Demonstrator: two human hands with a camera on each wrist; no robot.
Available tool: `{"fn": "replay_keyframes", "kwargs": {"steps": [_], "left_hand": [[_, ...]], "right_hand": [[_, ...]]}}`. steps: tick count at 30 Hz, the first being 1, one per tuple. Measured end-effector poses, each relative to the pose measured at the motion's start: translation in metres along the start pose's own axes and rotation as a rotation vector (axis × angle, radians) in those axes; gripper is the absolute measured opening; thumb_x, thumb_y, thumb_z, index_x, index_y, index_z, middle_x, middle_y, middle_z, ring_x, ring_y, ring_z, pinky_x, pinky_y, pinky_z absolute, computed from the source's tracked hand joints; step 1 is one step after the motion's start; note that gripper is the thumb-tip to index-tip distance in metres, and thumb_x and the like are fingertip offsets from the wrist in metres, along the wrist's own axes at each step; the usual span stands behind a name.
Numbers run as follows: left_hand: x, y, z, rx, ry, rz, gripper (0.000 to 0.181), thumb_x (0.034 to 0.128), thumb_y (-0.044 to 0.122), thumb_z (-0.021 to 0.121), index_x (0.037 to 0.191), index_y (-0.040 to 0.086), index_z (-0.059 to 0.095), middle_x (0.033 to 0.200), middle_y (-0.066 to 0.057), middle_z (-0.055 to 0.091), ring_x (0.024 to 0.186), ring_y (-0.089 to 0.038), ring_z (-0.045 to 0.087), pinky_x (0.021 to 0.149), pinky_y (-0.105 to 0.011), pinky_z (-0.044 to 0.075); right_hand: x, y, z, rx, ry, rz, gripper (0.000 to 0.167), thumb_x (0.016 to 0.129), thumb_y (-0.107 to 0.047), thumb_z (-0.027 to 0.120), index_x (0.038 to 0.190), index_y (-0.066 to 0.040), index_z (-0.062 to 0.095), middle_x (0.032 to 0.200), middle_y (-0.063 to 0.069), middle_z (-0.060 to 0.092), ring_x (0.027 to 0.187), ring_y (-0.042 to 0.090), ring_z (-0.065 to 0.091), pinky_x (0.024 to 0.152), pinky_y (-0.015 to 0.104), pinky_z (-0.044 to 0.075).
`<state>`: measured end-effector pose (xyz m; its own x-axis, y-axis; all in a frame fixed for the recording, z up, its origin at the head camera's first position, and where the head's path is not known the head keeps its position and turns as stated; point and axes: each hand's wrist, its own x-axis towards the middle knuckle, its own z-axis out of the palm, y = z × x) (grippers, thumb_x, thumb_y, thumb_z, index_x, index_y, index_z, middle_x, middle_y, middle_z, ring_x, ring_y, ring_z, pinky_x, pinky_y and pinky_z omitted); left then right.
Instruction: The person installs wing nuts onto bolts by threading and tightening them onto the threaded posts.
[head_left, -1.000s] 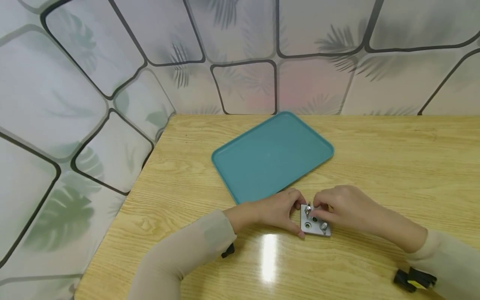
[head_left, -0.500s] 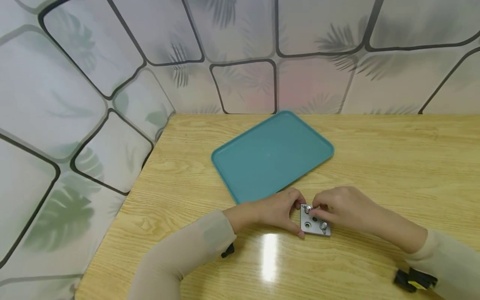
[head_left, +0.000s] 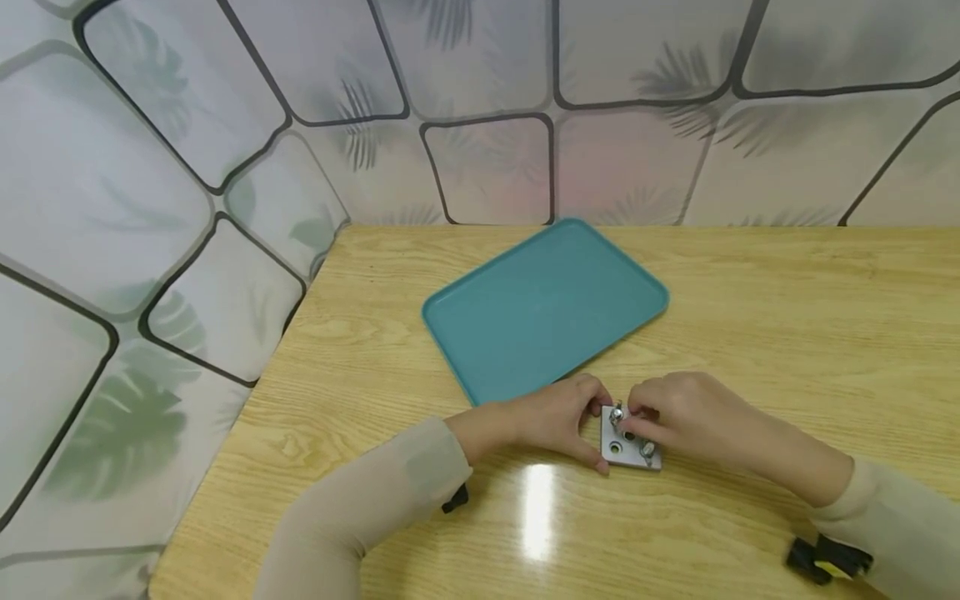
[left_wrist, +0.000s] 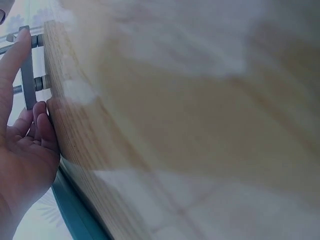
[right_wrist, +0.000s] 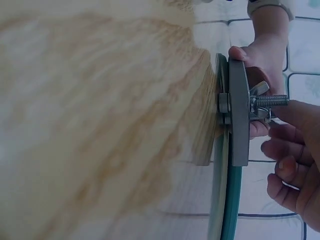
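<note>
A small silver metal plate (head_left: 630, 460) with holes sits slightly raised on the table, bolt heads (left_wrist: 39, 83) beneath it. Two bolts stand up through it with wing nuts. My left hand (head_left: 551, 421) grips the plate's left side, thumb at the near corner and fingers at the far one. My right hand (head_left: 686, 412) has its thumb and forefinger curled at the wing nut (head_left: 617, 416) on the far-left bolt, appearing to pinch it. Nearer the right wrist camera, the other wing nut (right_wrist: 260, 89) sits on its threaded bolt (right_wrist: 275, 100). The exact fingertip contact is partly hidden.
A teal tray (head_left: 543, 312) lies at an angle on the wooden table (head_left: 810, 333), just behind my left hand. The patterned wall covering (head_left: 487, 171) rises behind the table's far edge and along its left side.
The far-left wing nut has turned: its wings stood up, lay flatter half a second ago, and stand up again now. My left hand and the plate have held their place.
</note>
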<state>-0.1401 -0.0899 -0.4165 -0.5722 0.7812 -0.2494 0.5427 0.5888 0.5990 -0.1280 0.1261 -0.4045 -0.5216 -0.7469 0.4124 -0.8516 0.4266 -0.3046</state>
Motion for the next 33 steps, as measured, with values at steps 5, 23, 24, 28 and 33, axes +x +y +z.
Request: {"fn": "replay_keyframes", "kwargs": {"steps": [5, 23, 24, 28, 33], "left_hand": [[0.0000, 0.0000, -0.0001, -0.001, -0.004, -0.001, 0.066, 0.0726, 0.043, 0.080, 0.117, 0.008, 0.047, 0.104, 0.004, 0.044, 0.093, -0.005, 0.042, 0.080, -0.009, 0.035], [0.0001, -0.0005, 0.0003, 0.012, 0.007, 0.016, 0.068, 0.0719, 0.042, 0.081, 0.118, 0.006, 0.047, 0.104, 0.003, 0.045, 0.094, -0.005, 0.043, 0.081, -0.008, 0.036], [0.0003, -0.0005, 0.0005, 0.010, 0.006, 0.017, 0.068, 0.0720, 0.042, 0.081, 0.118, 0.006, 0.047, 0.104, 0.003, 0.045, 0.094, -0.005, 0.042, 0.081, -0.009, 0.036], [0.0007, -0.0007, 0.0004, 0.006, 0.002, 0.011, 0.068, 0.0723, 0.043, 0.080, 0.119, 0.006, 0.046, 0.105, 0.003, 0.044, 0.094, -0.005, 0.042, 0.081, -0.009, 0.036], [0.0006, -0.0001, -0.0003, -0.001, -0.004, -0.006, 0.068, 0.0726, 0.043, 0.080, 0.118, 0.007, 0.046, 0.105, 0.004, 0.044, 0.094, -0.005, 0.042, 0.080, -0.009, 0.036]], "right_hand": [[0.0009, 0.0010, -0.0004, -0.068, 0.012, 0.054, 0.027, 0.078, -0.039, 0.074, 0.079, -0.013, 0.067, 0.065, -0.013, 0.058, 0.055, -0.003, 0.049, 0.048, 0.018, 0.040], [-0.0043, -0.0032, -0.0043, 0.088, -0.054, 0.011, 0.004, 0.083, -0.015, 0.072, 0.082, -0.016, 0.069, 0.074, -0.015, 0.063, 0.059, -0.010, 0.040, 0.050, 0.011, 0.035], [-0.0045, -0.0029, -0.0042, 0.090, -0.053, 0.006, 0.004, 0.083, -0.014, 0.072, 0.082, -0.016, 0.069, 0.075, -0.015, 0.063, 0.059, -0.009, 0.041, 0.051, 0.011, 0.036], [-0.0032, -0.0023, -0.0030, 0.089, -0.041, -0.005, 0.009, 0.079, -0.012, 0.075, 0.081, -0.017, 0.068, 0.073, -0.015, 0.062, 0.059, -0.010, 0.040, 0.050, 0.010, 0.035], [0.0021, -0.0050, -0.0040, 0.017, -0.047, 0.086, 0.013, 0.076, -0.021, 0.078, 0.077, -0.019, 0.065, 0.066, -0.019, 0.054, 0.055, -0.010, 0.036, 0.047, 0.013, 0.033]]}}
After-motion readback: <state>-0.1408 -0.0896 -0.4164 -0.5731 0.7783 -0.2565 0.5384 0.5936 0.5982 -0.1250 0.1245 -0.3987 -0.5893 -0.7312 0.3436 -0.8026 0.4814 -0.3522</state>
